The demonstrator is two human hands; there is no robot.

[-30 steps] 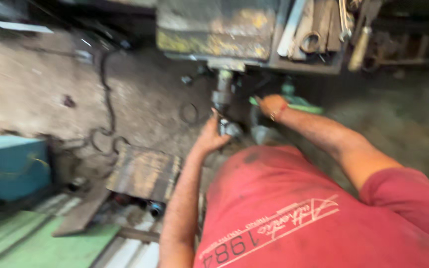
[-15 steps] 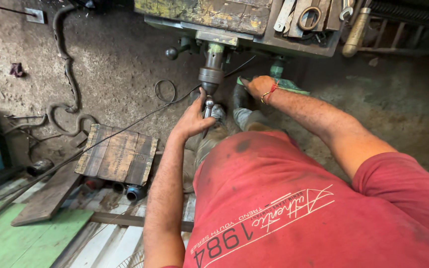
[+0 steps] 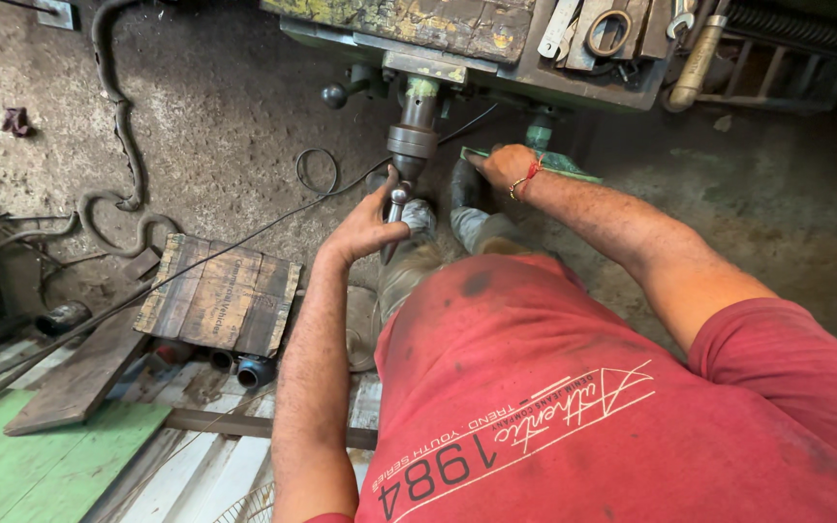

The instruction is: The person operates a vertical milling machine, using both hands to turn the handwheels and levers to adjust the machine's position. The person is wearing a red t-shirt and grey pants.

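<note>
My left hand [image 3: 365, 228] is closed around a small metal crank handle [image 3: 396, 205]. The handle hangs under a steel collar and shaft [image 3: 411, 138] on a worn green-and-yellow machine [image 3: 418, 24]. My right hand [image 3: 504, 165], with a red thread at the wrist, grips the edge of a flat green metal part [image 3: 559, 167] just right of the shaft. Both arms reach forward over my red shirt. My shoes show between the hands, on the dirty floor.
Wrenches and a ring [image 3: 607, 29] lie in the machine's tray beside a wooden handle [image 3: 695, 53]. A slatted wooden board [image 3: 220, 295] rests on pipes [image 3: 249, 368] to the left. A hose [image 3: 118, 116] and cables cross the floor. Green planks [image 3: 41, 465] lie at lower left.
The view has shifted and sharpened, and the machine now sits higher in the frame. Both hands have stayed where they were, the left on the crank handle and the right on the green part.
</note>
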